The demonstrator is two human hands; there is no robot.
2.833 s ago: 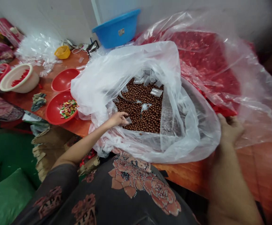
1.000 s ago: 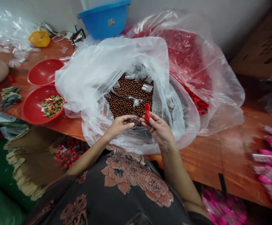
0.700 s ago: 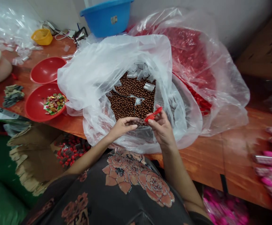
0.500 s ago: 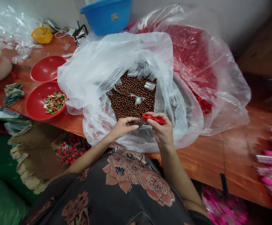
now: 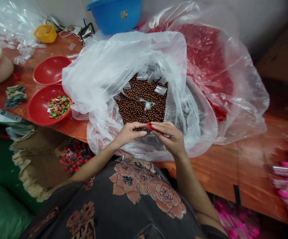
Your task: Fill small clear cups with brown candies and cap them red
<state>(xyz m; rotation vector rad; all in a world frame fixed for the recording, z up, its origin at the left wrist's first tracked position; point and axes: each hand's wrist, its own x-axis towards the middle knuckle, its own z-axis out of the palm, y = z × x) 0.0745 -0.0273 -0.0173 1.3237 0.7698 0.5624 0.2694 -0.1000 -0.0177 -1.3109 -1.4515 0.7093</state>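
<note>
Left hand (image 5: pixel 131 132): fingers curled in a narrow grip at the mouth of a clear plastic bag (image 5: pixel 124 69), just below the brown balls (image 5: pixel 141 103); any held item cannot be made out. Right hand (image 5: pixel 168 137): fingers pinch a small red piece (image 5: pixel 149 126), mostly covered, projecting at 9 o'clock from that grip. Work in hand: both hands meet at this piece, its end just beside the left fingertips.

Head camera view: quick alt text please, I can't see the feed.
The right hand pinches a small red piece next to the left hand, above an open clear plastic bag of brown balls. A red bowl of wrapped sweets sits on the orange wooden table to the left.
</note>
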